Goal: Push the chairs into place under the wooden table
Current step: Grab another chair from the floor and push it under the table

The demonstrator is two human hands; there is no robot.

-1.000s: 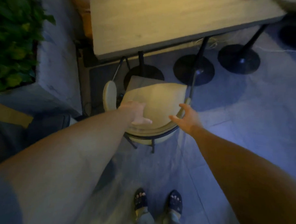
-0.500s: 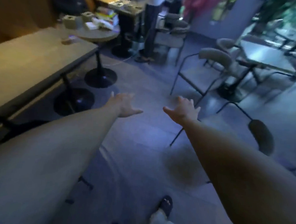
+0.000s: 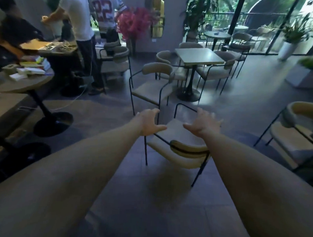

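A beige chair (image 3: 186, 151) with black metal legs stands on the floor just ahead of me, its curved backrest toward me. My left hand (image 3: 148, 122) and my right hand (image 3: 203, 125) are stretched out above its seat, fingers spread, holding nothing. A second beige chair (image 3: 153, 88) stands further off behind them. The wooden table (image 3: 3, 106) shows only as a corner at the left edge.
A round table (image 3: 20, 83) with books and a black pedestal base stands at the left, with people behind it. A square table (image 3: 198, 56) ringed by chairs is ahead. Another chair (image 3: 297, 134) sits at the right. Planters line the right side.
My view has swung from the chair tucked under the wooden table round to the open room. Both hands left that chair and now reach over a different loose chair.
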